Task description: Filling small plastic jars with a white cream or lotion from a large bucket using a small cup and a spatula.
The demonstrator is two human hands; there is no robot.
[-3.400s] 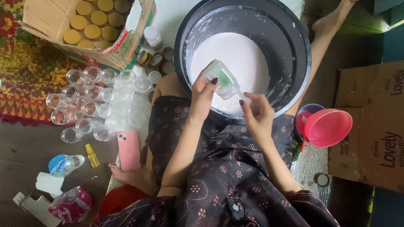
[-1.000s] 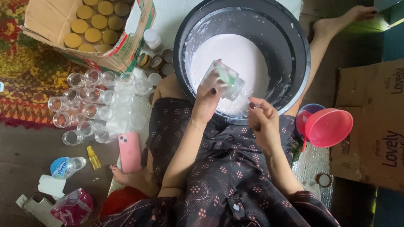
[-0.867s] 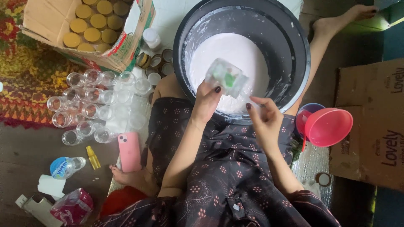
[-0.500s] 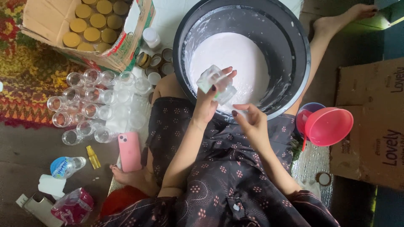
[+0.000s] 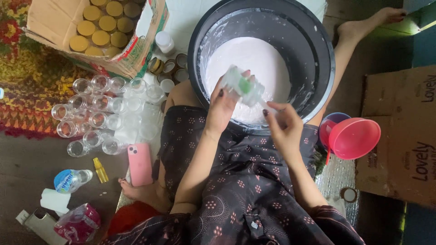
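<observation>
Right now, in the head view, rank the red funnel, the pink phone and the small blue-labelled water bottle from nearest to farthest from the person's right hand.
1. red funnel: just to the outer side of the right hand, by the black basin.
2. pink phone: across the lap, on the person's left side.
3. small blue-labelled water bottle: farther left still, lying on the floor.

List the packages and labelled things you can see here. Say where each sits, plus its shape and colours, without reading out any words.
Open cardboard box, top left: brown, holding gold-lidded jars.
Flat cardboard box, right edge: brown, dark print.
Water bottle, lower left floor: lying down, blue label.
Pink packet, bottom left: crumpled, shiny.
</observation>
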